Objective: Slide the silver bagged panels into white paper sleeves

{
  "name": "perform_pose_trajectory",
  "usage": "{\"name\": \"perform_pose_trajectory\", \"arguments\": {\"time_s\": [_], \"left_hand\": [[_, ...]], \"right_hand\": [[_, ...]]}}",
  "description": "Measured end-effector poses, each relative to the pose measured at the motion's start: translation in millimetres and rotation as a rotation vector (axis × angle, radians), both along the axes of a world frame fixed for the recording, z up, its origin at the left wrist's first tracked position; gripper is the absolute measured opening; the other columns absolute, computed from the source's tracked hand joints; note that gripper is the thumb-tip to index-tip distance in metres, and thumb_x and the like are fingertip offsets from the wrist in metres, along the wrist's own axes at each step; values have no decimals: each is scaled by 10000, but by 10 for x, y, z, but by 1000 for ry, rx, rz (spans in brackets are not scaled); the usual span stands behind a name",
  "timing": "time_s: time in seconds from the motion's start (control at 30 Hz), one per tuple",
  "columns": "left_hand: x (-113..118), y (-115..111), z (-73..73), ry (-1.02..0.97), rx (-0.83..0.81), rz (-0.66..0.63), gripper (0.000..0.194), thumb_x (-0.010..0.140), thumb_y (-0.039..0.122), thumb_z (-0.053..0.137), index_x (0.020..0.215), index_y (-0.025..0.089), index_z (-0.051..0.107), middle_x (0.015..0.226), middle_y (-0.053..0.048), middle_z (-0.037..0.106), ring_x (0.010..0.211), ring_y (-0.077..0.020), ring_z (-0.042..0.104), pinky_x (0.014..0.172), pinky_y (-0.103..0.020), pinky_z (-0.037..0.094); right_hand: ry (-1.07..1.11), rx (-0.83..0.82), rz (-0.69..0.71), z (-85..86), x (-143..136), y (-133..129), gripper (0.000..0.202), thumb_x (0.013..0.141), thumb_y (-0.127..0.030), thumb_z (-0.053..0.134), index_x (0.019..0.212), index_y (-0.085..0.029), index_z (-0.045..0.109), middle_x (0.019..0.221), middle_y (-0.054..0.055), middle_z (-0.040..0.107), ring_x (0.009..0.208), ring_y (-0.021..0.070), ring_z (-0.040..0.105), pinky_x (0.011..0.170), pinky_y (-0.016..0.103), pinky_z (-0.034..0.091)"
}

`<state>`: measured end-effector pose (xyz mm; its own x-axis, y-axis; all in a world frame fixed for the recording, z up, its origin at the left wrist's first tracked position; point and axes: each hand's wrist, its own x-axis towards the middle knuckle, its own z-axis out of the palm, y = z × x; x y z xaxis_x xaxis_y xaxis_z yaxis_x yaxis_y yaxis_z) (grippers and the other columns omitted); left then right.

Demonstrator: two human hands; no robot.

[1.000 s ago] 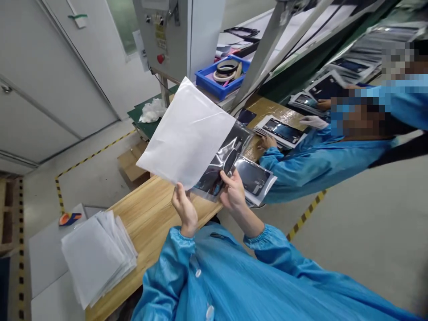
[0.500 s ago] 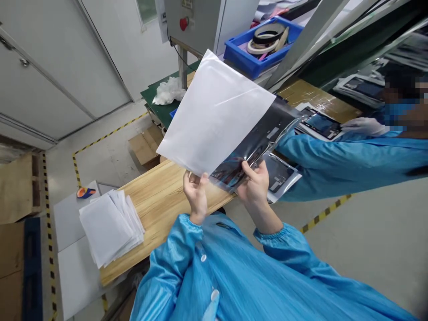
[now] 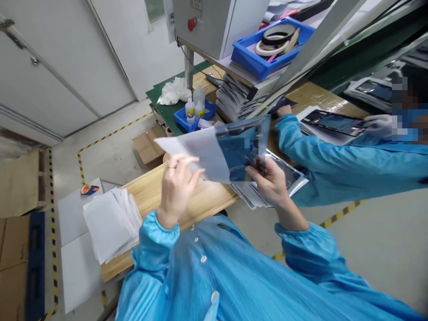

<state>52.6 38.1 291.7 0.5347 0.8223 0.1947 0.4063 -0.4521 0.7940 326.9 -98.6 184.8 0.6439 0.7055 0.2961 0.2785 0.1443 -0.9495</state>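
Note:
My right hand (image 3: pixel 272 178) grips a dark flat panel (image 3: pixel 237 147) in glossy clear film by its near right edge, thumb on top. A white sheet (image 3: pixel 209 154) covers the panel's left part, its far left corner sticking out beyond it. My left hand (image 3: pixel 177 185) is at the sheet's left side, fingers stretched out and thumb apart. It overlaps the sheet, slightly blurred; whether it touches it I cannot tell. Below the panel lies a stack of similar film-covered panels (image 3: pixel 256 196). On the wooden bench (image 3: pixel 150 194), a pile of white sheets (image 3: pixel 109 223) lies to the left.
At the right a co-worker's blue sleeve (image 3: pixel 334 156) reaches across the bench, near another dark panel (image 3: pixel 334 122). Ahead are a blue tray of bottles (image 3: pixel 195 116), a blue bin with tape rolls (image 3: pixel 272 49) and a grey control box (image 3: pixel 203 26). A cardboard box (image 3: pixel 147 142) sits on the floor.
The panel and sheet have tilted to a flatter, lower view. My left hand has moved left and its fingers have spread from the sheet's corner. My right hand has shifted right.

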Motion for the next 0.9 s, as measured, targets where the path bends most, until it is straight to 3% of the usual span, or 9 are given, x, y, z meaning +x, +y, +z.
{"name": "perform_pose_trajectory", "arguments": {"time_s": [0.07, 0.2, 0.43, 0.6, 0.7, 0.77, 0.83, 0.87, 0.9], "left_hand": [[-38, 224, 398, 25, 269, -42, 437, 955, 461, 907, 1343, 282, 819, 1440, -116, 798, 1357, -324, 741, 1168, -463, 586], [-5, 478, 871, 89, 343, -204, 245, 993, 505, 865, 1136, 308, 889, 1102, -20, 884, 1128, -271, 831, 988, -339, 627], [-42, 341, 931, 23, 274, -209, 329, 983, 593, 855, 1048, 277, 916, 946, -12, 886, 908, -227, 847, 820, -283, 616], [13, 316, 873, 91, 325, -215, 299, 1021, 551, 828, 1148, 287, 888, 1078, -17, 896, 1098, -273, 860, 1014, -373, 653], [13, 258, 893, 91, 562, -8, 538, 1021, 534, 838, 1502, 315, 735, 1548, -64, 762, 1522, -344, 675, 1308, -556, 525], [-31, 166, 833, 29, 740, 345, 901, 1003, 447, 878, 1771, 348, 417, 1852, -79, 442, 1762, -337, 361, 1442, -600, 352], [-82, 48, 626, -59, 767, 731, 1202, 1000, 344, 884, 1858, 375, 44, 1948, -101, 174, 1832, -319, 102, 1471, -640, 277], [-95, -13, 463, -114, 701, 856, 1266, 1006, 317, 874, 1849, 383, -69, 1952, -125, 135, 1834, -323, 60, 1454, -667, 301], [-93, -71, 271, -156, 563, 869, 1266, 1019, 348, 862, 1840, 400, -101, 1944, -148, 166, 1830, -331, 107, 1417, -670, 375]], "right_hand": [[-143, -49, 119, 175, 53, -40, 319, 867, -498, 918, 1049, -256, 818, 875, 26, 741, 782, 203, 663, 783, 364, 612], [-315, -33, 245, 505, 2, -41, 197, 972, -414, 814, 1096, -262, 831, 872, 43, 766, 737, 195, 658, 736, 348, 590], [-324, -73, 430, 666, -69, 68, 202, 999, -411, 789, 1119, -259, 848, 810, 21, 757, 639, 164, 601, 656, 300, 549], [-104, -116, 509, 546, -228, 281, 279, 877, -435, 936, 1084, -266, 854, 881, -5, 797, 746, 173, 688, 761, 293, 606], [106, -63, 379, 393, -460, 454, 349, 803, -424, 1004, 1046, -257, 819, 850, -25, 752, 796, 178, 688, 835, 315, 637], [300, 42, 266, 305, -624, 577, 429, 801, -467, 1005, 1107, -263, 784, 956, -6, 779, 904, 202, 733, 916, 358, 662], [501, 139, 195, 254, -747, 687, 503, 807, -508, 991, 1183, -282, 746, 1076, 18, 806, 1021, 231, 772, 994, 416, 675], [581, 166, 182, 241, -787, 733, 520, 809, -518, 983, 1204, -290, 732, 1113, 24, 811, 1056, 243, 782, 1016, 439, 679], [635, 176, 180, 234, -815, 771, 523, 812, -521, 975, 1211, -294, 724, 1134, 28, 815, 1076, 251, 788, 1028, 456, 682]]}}
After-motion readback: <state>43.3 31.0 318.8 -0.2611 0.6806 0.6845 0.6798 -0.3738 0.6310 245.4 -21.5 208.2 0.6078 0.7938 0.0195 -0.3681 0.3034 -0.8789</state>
